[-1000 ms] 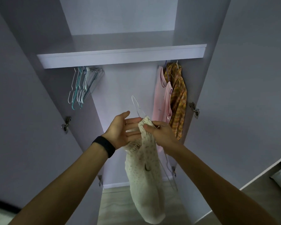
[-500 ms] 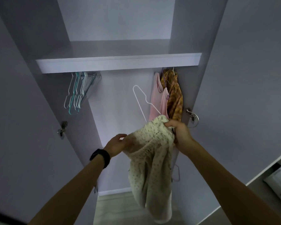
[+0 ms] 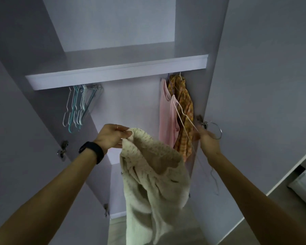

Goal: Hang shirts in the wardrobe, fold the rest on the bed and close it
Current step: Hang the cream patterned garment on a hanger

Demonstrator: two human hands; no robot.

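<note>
Fingers [image 3: 125, 133] of the left hand [image 3: 110, 137] are pressed together in a pinch on the top edge of the cream shirt [image 3: 154, 175]. A black wristband [image 3: 92, 152] sits on this wrist. From the pinch the cream shirt hangs down in loose folds between the two forearms, in front of the open wardrobe [image 3: 131, 103] and not on the rail.

On the right hand [image 3: 208, 141], which is blurred, the fingers look curled round the wire of a white hanger [image 3: 183, 114]. Its hook points up, in front of the pink top [image 3: 167, 119], and its lower wire goes down past the wrist. Whether this hanger touches the cream shirt I cannot tell.

Under the shelf [image 3: 117, 72], the pink top hangs at the right end, and an orange checked shirt [image 3: 184, 96] hangs just beside it. At the left end hangs a bunch of empty hangers [image 3: 77, 106]. A metal hinge [image 3: 202, 123] is near the right hand.
</note>
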